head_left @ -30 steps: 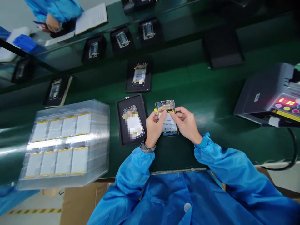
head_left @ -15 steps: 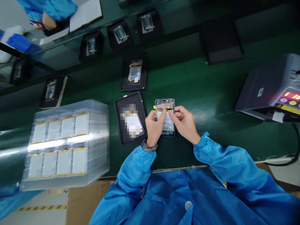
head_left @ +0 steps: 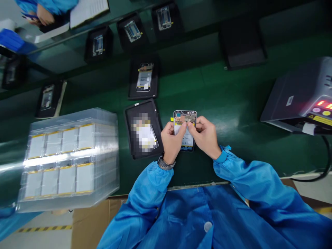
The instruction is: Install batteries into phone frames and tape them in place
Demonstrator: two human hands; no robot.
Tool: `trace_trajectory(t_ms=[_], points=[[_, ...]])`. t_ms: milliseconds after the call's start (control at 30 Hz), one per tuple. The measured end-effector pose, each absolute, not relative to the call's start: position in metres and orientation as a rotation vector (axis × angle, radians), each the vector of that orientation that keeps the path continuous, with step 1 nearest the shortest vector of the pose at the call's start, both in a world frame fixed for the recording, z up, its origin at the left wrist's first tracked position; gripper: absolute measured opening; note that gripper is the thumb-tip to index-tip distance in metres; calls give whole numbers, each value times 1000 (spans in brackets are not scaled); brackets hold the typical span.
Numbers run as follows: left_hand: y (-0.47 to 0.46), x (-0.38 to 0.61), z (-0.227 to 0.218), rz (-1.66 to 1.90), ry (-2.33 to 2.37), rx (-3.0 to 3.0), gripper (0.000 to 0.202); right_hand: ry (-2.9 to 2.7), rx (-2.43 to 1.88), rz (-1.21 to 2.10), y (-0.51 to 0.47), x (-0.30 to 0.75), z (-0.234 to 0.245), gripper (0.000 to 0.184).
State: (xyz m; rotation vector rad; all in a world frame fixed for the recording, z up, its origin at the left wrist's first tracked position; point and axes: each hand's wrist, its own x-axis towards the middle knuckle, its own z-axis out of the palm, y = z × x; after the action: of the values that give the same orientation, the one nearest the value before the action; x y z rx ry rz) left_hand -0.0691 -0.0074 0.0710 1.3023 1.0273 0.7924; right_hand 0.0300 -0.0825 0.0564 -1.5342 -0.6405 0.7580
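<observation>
An open phone frame with a white battery inside lies on the green belt just in front of me. My left hand grips its left edge, thumb pressed on the battery. From the right, my right hand holds the other edge, with its thumb meeting the left thumb near the top of the battery. Both hands are closed on the phone. Just left of it a black tray holds another phone.
A stack of clear trays with white batteries stands at the left. More black trays with phones sit farther along the belt. A grey machine with red digits stands at the right. Another person's hand writes at the far left.
My thumbs have crept slightly upward on the battery. The view has shifted a little; the phone stays in the same place.
</observation>
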Motion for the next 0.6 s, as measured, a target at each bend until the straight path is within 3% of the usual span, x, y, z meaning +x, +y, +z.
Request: trace_trajectory(t_ms=[300, 600], points=[[-8, -71, 70, 784, 1041, 1356, 35, -659, -1660, 625, -82, 28, 60, 48], [-5, -72, 72, 736, 938, 1383, 32, -579, -1543, 751, -80, 35, 56, 50]])
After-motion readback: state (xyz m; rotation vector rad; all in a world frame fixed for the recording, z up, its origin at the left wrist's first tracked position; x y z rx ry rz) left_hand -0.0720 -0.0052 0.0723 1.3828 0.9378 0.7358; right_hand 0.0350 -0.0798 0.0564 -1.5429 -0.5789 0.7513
